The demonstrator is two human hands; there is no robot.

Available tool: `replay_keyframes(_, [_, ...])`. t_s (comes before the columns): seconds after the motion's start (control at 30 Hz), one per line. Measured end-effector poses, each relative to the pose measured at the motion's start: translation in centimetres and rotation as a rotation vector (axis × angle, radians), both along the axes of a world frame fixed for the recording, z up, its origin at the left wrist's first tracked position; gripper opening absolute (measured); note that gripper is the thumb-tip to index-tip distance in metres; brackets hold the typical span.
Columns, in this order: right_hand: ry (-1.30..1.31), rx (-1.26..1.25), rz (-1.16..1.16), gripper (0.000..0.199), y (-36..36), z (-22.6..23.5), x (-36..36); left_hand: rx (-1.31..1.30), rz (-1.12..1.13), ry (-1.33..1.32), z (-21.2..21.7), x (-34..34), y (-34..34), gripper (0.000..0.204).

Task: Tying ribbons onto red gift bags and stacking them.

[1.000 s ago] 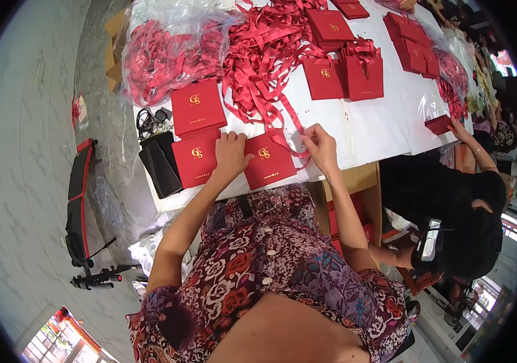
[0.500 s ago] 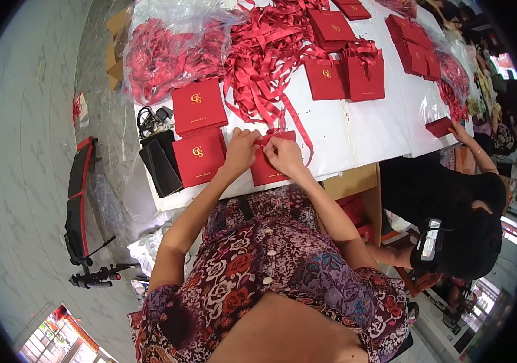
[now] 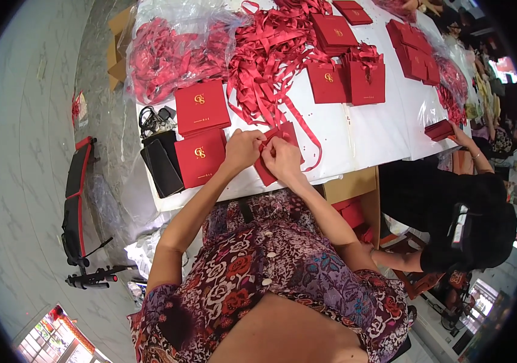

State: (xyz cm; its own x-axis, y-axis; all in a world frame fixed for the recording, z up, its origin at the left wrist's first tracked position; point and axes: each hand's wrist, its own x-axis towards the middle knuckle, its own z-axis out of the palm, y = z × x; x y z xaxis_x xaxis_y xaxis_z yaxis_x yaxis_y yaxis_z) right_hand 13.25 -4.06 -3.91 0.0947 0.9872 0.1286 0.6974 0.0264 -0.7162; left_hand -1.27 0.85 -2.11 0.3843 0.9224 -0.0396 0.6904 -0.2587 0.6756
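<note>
I see the white bench [image 3: 361, 130] filling the upper half of my view, loaded with red stock so everything sits within arm's reach. At its far left lies a clear plastic bag of red ribbon [image 3: 161, 54], and just right of it a loose heap of ribbons [image 3: 270, 60] spills toward the near edge, one strand trailing down beside my work. Flat red bags with gold emblems lie in two spots to my left, a stack [image 3: 202, 107] farther off and a single one [image 3: 200, 157] nearer, both face up, I judge so the fronts stay visible. More folded red bags [image 3: 346, 81] lie past the middle, and dark pouches [image 3: 161, 160] rest at the bench's left rim.

The piece in hand is a small red bag [image 3: 285, 145] lying flat at the near edge, directly in front of me, partly covered by my fingers. My left hand [image 3: 243, 148] and right hand [image 3: 281, 158] are pressed together over its top, fingers curled and pinching the red material where bag and ribbon meet; both forearms angle up and inward. Off to the right a co-worker's hand [image 3: 461, 138] holds another red piece [image 3: 440, 130] at the bench edge
</note>
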Motion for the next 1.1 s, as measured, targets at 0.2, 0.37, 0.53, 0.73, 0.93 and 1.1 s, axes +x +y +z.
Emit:
replay_keyframes(0.2, [0.209, -0.213, -0.044, 0.019, 0.7, 1.6, 0.4, -0.047, -0.02, -0.164, 0.2, -0.1, 0.1, 0.015])
replay_keyframes(0.37, [0.109, -0.125, 0.05, 0.016, 0.2, 2.7, 0.9, 0.064, -0.113, -0.177, 0.3, -0.2, 0.8, 0.015])
replay_keyframes(0.53, [0.04, 0.029, 0.161, 0.013, 1.1, 5.3, 3.1, 0.05, -0.107, -0.257, 1.4, -0.7, 0.7, 0.016])
replay_keyframes(0.73, [-0.129, 0.008, 0.354, 0.012, 3.9, 3.5, 5.4, 0.166, -0.165, -0.205, 2.6, -0.3, -0.5, 0.017])
replay_keyframes(0.93, [0.327, -0.452, 0.739, 0.02, 5.4, 2.2, 6.8, 0.318, -0.248, -0.265, 2.5, 0.0, -1.6, 0.011])
replay_keyframes(1.1, [0.616, -0.462, 0.567, 0.014, 5.1, 0.2, 6.3, 0.367, -0.286, -0.37, 2.1, 0.0, -1.2, 0.01])
